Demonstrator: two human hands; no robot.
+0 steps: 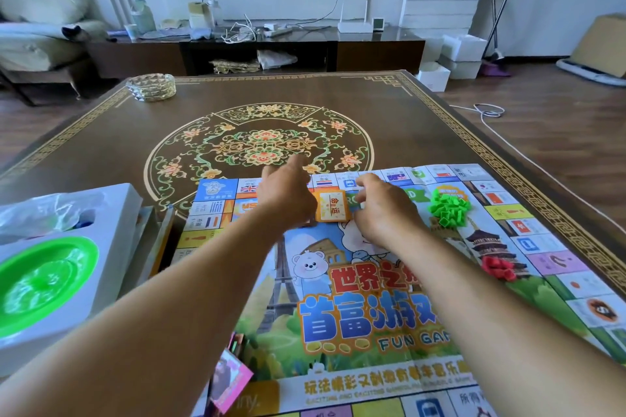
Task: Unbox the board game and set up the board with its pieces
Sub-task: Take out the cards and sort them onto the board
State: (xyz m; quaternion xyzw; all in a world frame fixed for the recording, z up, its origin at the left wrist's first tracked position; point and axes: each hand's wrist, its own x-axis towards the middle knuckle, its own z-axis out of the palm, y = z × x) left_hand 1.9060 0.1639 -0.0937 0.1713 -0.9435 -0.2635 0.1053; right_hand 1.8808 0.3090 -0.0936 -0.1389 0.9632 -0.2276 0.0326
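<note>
I'm looking down at the colourful paper game board [389, 298], unfolded and lying flat on the near right part of the dark patterned bench [135, 132], so the unboxing and the spreading of the board look done to me. Out on the board, a heap of small bright green plastic houses [449, 208] sits near the far right, and a smaller heap of red plastic pieces [499, 268] lies nearer to me on the right side. Both hands are reaching to the far middle of the board: the left hand [288, 195] lies with fingers stretched forward, just beside an orange square deck of cards [332, 206], and I can't tell whether it touches the deck. The right hand [379, 210] sits just right of that deck with fingers curled; whether it pinches anything I can't make out. I judge I'm in the middle of placing card decks. Still left, I reckon: the white plastic box insert [111, 230] at the near left holds a bright green round plastic dish [44, 284] and a crumpled clear plastic bag [40, 213], and some pink cards [230, 379] lie at the board's near edge, not yet laid out.
</note>
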